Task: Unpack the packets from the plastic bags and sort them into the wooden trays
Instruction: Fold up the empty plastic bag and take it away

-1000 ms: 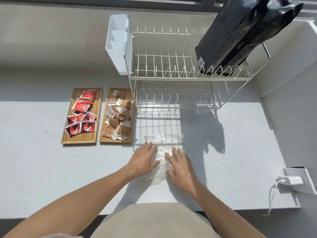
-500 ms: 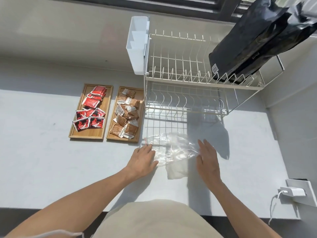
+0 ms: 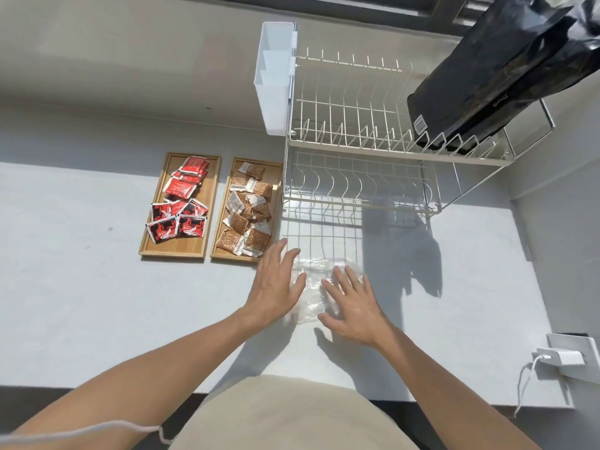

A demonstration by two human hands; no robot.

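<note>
Though ungripped, plastic bag between flat hands

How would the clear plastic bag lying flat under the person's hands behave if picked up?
The crumpled clear plastic bag would probably flop and sag: it is thin and wrinkled. It looks empty, so likely very light. Its glossy film may slide under the flat left hand and right hand.

A two-tier white wire dish rack is positioned on the white countertop. A white plastic caddy is hung on its left end, and black foil bags are leaned in its upper tier. A white charger is plugged in at the right.
</note>
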